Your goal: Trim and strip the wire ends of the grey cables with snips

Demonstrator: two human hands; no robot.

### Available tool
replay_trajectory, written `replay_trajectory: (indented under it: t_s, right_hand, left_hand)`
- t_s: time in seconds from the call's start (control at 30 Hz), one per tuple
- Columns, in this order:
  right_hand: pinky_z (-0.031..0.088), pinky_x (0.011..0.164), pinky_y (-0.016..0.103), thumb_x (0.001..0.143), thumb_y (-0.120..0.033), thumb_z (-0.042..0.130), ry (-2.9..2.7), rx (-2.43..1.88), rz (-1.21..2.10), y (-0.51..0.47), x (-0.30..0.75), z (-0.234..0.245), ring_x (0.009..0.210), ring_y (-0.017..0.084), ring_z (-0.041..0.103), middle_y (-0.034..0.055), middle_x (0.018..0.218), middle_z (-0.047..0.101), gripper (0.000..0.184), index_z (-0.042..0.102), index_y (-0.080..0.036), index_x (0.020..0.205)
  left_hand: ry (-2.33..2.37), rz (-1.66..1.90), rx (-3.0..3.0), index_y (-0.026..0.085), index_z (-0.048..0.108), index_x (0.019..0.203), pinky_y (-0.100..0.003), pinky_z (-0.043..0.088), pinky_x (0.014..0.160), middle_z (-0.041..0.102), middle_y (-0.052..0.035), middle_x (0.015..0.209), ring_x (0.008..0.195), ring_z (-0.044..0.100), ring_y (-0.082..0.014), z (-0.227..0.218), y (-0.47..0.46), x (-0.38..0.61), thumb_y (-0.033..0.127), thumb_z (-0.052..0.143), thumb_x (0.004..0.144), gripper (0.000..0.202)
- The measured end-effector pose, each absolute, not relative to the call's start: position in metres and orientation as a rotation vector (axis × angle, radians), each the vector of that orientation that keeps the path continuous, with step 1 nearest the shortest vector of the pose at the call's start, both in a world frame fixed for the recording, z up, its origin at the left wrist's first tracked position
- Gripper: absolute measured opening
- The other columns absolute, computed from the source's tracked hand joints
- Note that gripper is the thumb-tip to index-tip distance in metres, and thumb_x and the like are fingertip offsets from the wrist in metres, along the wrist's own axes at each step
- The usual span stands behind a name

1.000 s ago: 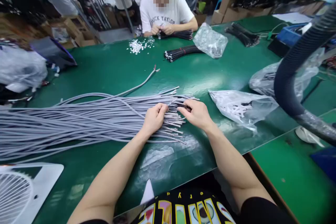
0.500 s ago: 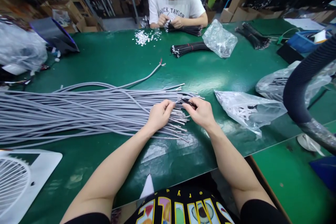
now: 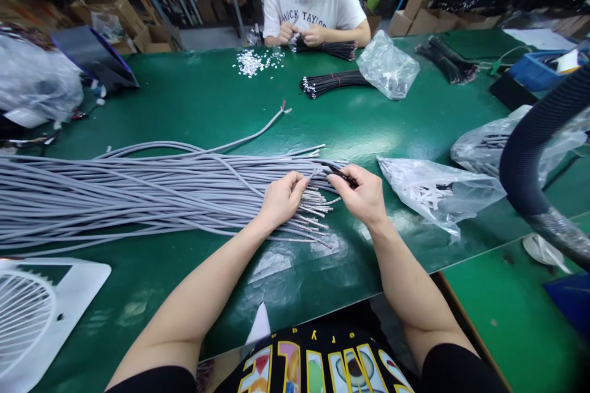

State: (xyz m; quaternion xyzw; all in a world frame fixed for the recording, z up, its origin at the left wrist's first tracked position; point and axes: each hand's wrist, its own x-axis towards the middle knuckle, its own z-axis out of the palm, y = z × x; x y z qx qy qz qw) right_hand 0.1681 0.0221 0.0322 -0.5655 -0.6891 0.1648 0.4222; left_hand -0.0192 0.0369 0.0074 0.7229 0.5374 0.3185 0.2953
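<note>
Jutting past fingers (image 3: 297, 182) (left): cable (image 3: 314, 172).

The cables (image 3: 193, 190) have smooth, matt-looking plastic sheaths and rougher, metallic-looking ends (image 3: 318, 201). The tabletop (image 3: 184, 110) is smooth and glossy, the bags (image 3: 442, 190) thin, crinkled, shiny plastic, the hose (image 3: 520, 141) ribbed, the boxes (image 3: 418, 0) matt cardboard, the fan (image 3: 85, 276) smooth plastic.

Black shirt (image 3: 334, 336) with yellow-edged lettering (image 3: 295, 369)
</note>
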Motion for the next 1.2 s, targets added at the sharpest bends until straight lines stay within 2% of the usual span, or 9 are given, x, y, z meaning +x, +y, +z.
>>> replay_trajectory:
  t_s: [0.17, 0.4, 0.67, 1.2]
  right_hand:
    - [0.029, 0.055, 0.025, 0.081, -0.037, 0.060, -1.815, -1.517, 0.335, 0.025, 0.188, 0.039, 0.056, 0.011, 0.043, -0.0019, 0.059, 0.049, 0.026, 0.054, -0.018, 0.063]
    - [0.030, 0.057, 0.025, 0.082, -0.037, 0.059, -2.079, -1.518, 0.330, 0.024, 0.190, 0.038, 0.059, 0.012, 0.044, -0.0001, 0.063, 0.054, 0.026, 0.055, -0.018, 0.065]
    - [0.028, 0.057, 0.026, 0.081, -0.039, 0.060, -2.146, -1.529, 0.336, 0.023, 0.187, 0.039, 0.058, 0.012, 0.043, 0.0003, 0.064, 0.055, 0.027, 0.056, -0.019, 0.064]
    - [0.031, 0.056, 0.025, 0.080, -0.036, 0.061, -2.006, -1.430, 0.450, 0.023, 0.176, 0.033, 0.057, 0.011, 0.045, -0.0006, 0.060, 0.054, 0.024, 0.059, -0.018, 0.064]
  left_hand:
    - [1.405, 0.860, 1.956, 0.020, 0.060, 0.083, -0.024, 0.036, 0.061, 0.062, 0.0017, 0.069, 0.063, 0.055, -0.0131, 0.006, 0.034, -0.019, 0.036, 0.047, 0.090, 0.023]
    - [1.401, 0.908, 2.235, 0.020, 0.065, 0.090, -0.025, 0.041, 0.070, 0.070, -0.0023, 0.082, 0.074, 0.062, -0.0153, 0.000, 0.027, -0.018, 0.034, 0.049, 0.091, 0.021]
    - [1.353, 0.937, 2.330, 0.018, 0.065, 0.087, -0.026, 0.044, 0.070, 0.069, -0.0044, 0.078, 0.073, 0.063, -0.0165, -0.004, 0.027, -0.017, 0.035, 0.050, 0.091, 0.023]
    - [1.292, 0.992, 2.131, 0.018, 0.065, 0.086, -0.023, 0.045, 0.068, 0.071, -0.0021, 0.078, 0.069, 0.063, -0.0136, -0.002, 0.025, -0.020, 0.035, 0.053, 0.088, 0.020]
